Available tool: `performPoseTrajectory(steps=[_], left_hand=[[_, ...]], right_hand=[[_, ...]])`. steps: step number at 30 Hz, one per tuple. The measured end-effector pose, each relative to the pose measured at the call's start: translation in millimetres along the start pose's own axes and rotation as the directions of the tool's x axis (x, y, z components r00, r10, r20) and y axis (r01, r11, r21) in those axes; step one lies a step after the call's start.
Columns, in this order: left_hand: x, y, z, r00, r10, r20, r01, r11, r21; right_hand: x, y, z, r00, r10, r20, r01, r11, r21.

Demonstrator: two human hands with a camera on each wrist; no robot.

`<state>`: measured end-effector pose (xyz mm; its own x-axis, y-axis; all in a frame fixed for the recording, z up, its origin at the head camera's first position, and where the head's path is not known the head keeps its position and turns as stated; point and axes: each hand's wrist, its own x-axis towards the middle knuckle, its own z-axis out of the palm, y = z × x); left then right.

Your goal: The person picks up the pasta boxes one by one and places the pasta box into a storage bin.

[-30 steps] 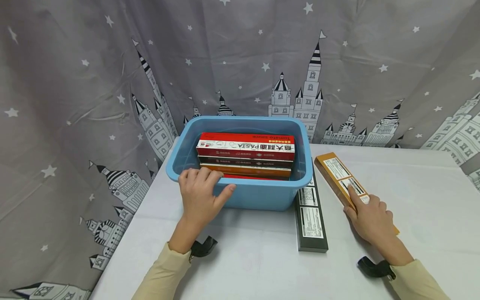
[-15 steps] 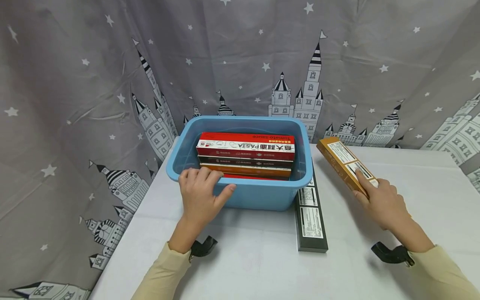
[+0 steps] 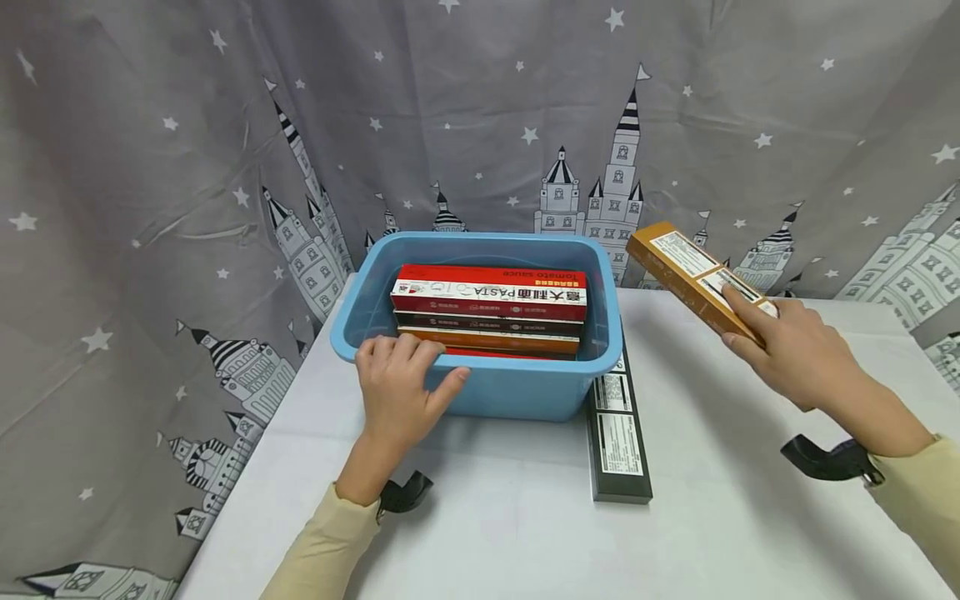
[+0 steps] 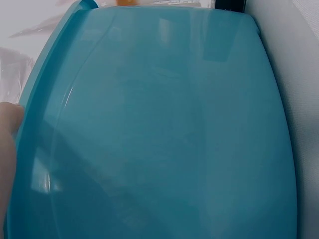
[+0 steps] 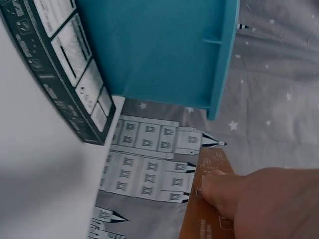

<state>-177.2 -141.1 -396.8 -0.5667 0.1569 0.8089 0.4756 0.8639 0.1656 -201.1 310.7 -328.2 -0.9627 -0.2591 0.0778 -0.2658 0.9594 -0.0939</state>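
Note:
My left hand [image 3: 397,387] grips the front rim of a blue plastic bin [image 3: 510,392], fingers over the edge and thumb along the outside. Inside the bin stand several long boxes; the rearmost is a red and white pasta box [image 3: 491,290] with "Tomato sauce" lettering. An orange-brown pasta-style box [image 3: 690,279] with white label panels is held up off the table, tilted, in my right hand [image 3: 798,354]. In the right wrist view, the thumb presses along the side of that orange-brown box [image 5: 207,214].
A black box [image 3: 621,433] with white labels lies on the white tabletop [image 3: 510,525] against the bin's right side, its far end partly hidden by the bin. Behind the table hangs a grey curtain [image 3: 465,108] printed with castles and stars.
The right hand has lifted the orange-brown box off the table, moving up and to the right with it. The left hand and the bin have stayed in place.

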Motion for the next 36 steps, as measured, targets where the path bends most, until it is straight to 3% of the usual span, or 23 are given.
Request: performPoseTrajectory(steps=[14,21,30,36], left_hand=[[-1.7,-0.7,1.6,0.999,0.009,-0.031,-0.009,1.000,0.012],[-0.4,-0.3,1.8,1.000,0.008,-0.025,-0.007,1.000,0.007],[-0.9,-1.0,0.8,1.000,0.001,-0.010,-0.001,1.000,0.012],[-1.2,-1.3,-0.4,1.000,0.001,0.001,-0.001,1.000,0.017]], right_hand=[[36.1,-29.3,-48.2,0.984,-0.178,0.005,0.178,0.982,-0.058],[52.6,-53.2,-59.1,0.953,-0.303,0.028,0.304,0.951,-0.049],[67.6,-83.9,-58.7,0.914,-0.399,0.070,0.399,0.917,0.003],[74.0,-102.4,-55.9,0.869,-0.492,0.053,0.493,0.870,-0.001]])
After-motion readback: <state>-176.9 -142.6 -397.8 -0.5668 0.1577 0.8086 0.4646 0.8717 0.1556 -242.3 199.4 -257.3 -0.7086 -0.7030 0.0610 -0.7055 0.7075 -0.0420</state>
